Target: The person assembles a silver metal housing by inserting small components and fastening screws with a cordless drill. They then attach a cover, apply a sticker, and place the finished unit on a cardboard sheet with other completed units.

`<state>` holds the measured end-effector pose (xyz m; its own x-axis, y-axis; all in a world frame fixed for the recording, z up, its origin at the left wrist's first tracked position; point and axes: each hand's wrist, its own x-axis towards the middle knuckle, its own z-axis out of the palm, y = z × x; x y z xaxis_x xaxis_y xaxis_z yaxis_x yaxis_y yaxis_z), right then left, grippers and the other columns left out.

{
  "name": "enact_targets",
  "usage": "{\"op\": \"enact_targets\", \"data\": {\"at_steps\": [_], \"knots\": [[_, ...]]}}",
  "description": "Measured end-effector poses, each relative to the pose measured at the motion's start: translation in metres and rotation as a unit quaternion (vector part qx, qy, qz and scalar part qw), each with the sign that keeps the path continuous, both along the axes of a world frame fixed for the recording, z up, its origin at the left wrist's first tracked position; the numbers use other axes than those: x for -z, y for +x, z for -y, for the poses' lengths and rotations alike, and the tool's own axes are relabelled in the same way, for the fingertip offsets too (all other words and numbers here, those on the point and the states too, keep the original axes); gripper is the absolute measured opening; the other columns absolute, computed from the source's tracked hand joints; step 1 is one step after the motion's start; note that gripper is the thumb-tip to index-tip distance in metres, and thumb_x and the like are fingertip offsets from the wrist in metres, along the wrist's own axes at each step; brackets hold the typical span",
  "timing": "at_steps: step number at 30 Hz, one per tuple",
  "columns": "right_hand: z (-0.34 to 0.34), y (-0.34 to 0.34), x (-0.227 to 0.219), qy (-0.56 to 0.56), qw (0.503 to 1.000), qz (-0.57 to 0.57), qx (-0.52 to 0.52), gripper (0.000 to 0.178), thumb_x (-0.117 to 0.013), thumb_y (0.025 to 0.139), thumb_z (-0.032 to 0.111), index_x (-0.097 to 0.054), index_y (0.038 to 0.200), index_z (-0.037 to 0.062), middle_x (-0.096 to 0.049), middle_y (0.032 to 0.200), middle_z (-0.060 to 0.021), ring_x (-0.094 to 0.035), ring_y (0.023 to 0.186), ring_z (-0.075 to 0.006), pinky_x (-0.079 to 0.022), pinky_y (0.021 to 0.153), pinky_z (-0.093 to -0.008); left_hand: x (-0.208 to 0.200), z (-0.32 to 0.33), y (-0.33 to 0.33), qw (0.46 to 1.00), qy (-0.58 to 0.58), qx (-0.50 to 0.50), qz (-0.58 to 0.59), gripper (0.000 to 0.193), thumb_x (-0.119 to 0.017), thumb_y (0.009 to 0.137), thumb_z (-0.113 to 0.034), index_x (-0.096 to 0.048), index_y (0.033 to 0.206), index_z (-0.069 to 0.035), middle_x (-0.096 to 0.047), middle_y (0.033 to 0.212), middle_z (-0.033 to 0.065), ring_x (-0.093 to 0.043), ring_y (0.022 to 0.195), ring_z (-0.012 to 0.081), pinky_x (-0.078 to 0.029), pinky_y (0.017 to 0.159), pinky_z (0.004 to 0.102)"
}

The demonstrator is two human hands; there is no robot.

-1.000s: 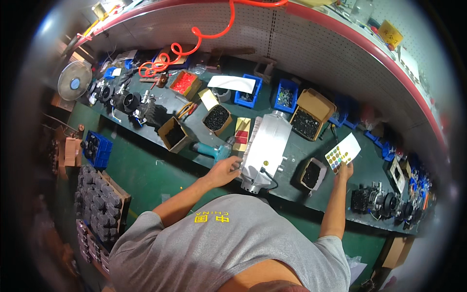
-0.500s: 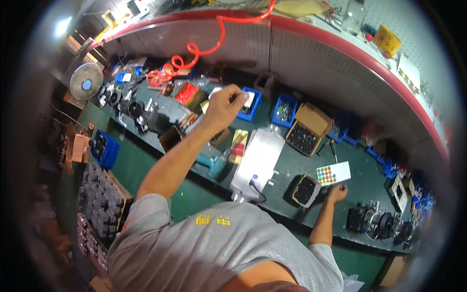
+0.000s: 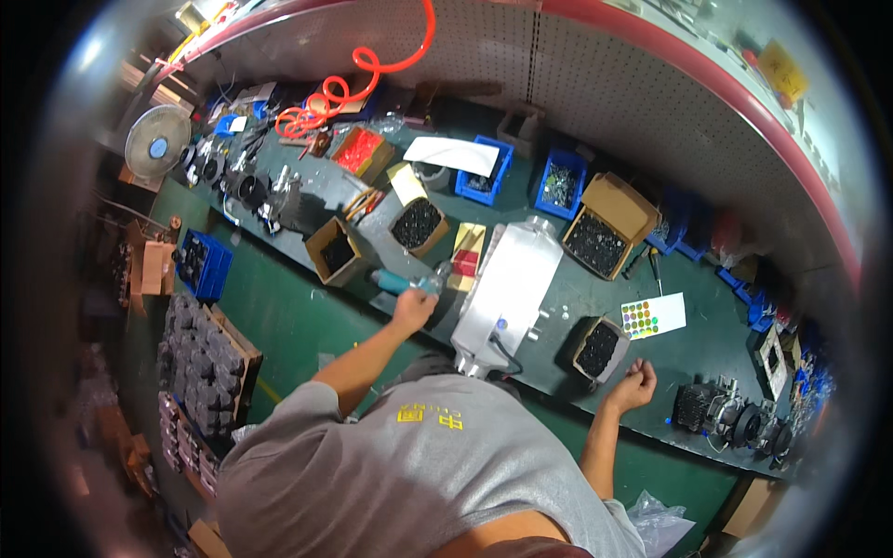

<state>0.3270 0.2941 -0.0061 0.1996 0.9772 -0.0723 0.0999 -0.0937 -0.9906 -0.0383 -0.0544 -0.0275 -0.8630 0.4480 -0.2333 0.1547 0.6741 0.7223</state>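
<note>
A silver metal housing (image 3: 510, 293) with a black cable stands on the green bench in front of me. To its left, my left hand (image 3: 415, 310) is closed at a teal power drill (image 3: 393, 281), covering part of it. My right hand (image 3: 634, 387) hovers by the bench's front edge, fingers curled together; whatever they may hold is too small to make out. Beside it are a small box of black parts (image 3: 600, 350) and a white sheet of shiny round stickers (image 3: 665, 314). A red and yellow box (image 3: 467, 258) lies between drill and housing.
Behind the housing stand blue bins (image 3: 561, 183) and an open carton of black screws (image 3: 595, 244). Boxes of small parts (image 3: 419, 226) and a white strip (image 3: 451, 154) are at the back left. A motor-like assembly (image 3: 726, 417) sits right; a red coiled hose (image 3: 372, 65) hangs above.
My left hand has come down from above the blue bin to the drill. My right hand has drawn back from the sticker sheet, fingers now turned upward. The view has shifted slightly.
</note>
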Motion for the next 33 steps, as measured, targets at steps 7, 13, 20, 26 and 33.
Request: {"op": "enact_targets", "data": {"at_steps": [7, 13, 20, 26, 33], "knots": [[0.058, -0.033, -0.023, -0.004, 0.999, -0.012, -0.044, 0.021, -0.049, 0.096, -0.004, -0.063, 0.111, -0.0032, -0.071, 0.103, -0.0137, -0.063, 0.081, -0.0132, -0.051, 0.065, -0.0253, 0.000, -0.084, -0.097, 0.971, 0.237, 0.011, -0.027, 0.042, -0.069, 0.087, -0.014, -0.061, 0.128, -0.008, -0.070, 0.107, 0.0229, -0.069, 0.095, 0.0372, -0.054, 0.083, 0.0431], [0.113, -0.061, -0.056, 0.014, 0.999, -0.015, -0.050, 0.015, -0.049, 0.096, -0.006, -0.063, 0.103, -0.0044, -0.067, 0.094, -0.0109, -0.059, 0.074, -0.0103, -0.048, 0.062, -0.0234, -0.044, -0.163, -0.207, 0.953, -0.096, 0.124, -0.260, 0.036, -0.062, 0.085, -0.008, -0.070, 0.120, -0.011, -0.058, 0.124, 0.0167, -0.050, 0.127, 0.0368, -0.045, 0.101, 0.0462], [0.165, -0.077, -0.077, 0.012, 0.999, 0.036, -0.012, 0.019, -0.050, 0.092, -0.006, -0.065, 0.102, -0.0014, -0.071, 0.097, -0.0096, -0.064, 0.079, -0.0124, -0.051, 0.065, -0.0244, -0.035, -0.173, -0.252, 0.838, -0.352, 0.287, -0.303, 0.046, -0.069, 0.080, -0.022, -0.068, 0.125, -0.008, -0.041, 0.153, 0.0132, -0.032, 0.146, 0.0327, -0.017, 0.118, 0.0651], [0.183, -0.111, -0.095, 0.037, 0.999, -0.001, -0.012, 0.021, -0.049, 0.091, -0.007, -0.065, 0.102, -0.0029, -0.070, 0.096, -0.0108, -0.063, 0.079, -0.0137, -0.052, 0.066, -0.0261, -0.070, -0.154, -0.264, 0.903, 0.025, 0.216, -0.372, 0.031, -0.068, 0.085, -0.017, -0.068, 0.113, -0.003, -0.061, 0.129, 0.0118, -0.047, 0.135, 0.0283, -0.022, 0.118, 0.0579], [0.175, -0.224, -0.147, 0.024, 0.980, -0.061, -0.185, 0.016, -0.060, 0.094, 0.001, -0.066, 0.107, -0.0042, -0.070, 0.103, -0.0116, -0.066, 0.087, -0.0158, -0.053, 0.075, -0.0264, -0.164, -0.100, -0.206, 0.883, 0.430, 0.010, 0.189, 0.018, -0.070, 0.089, 0.004, -0.063, 0.106, 0.003, -0.068, 0.097, 0.0064, -0.063, 0.087, 0.0109, -0.050, 0.078, 0.0239]]}}
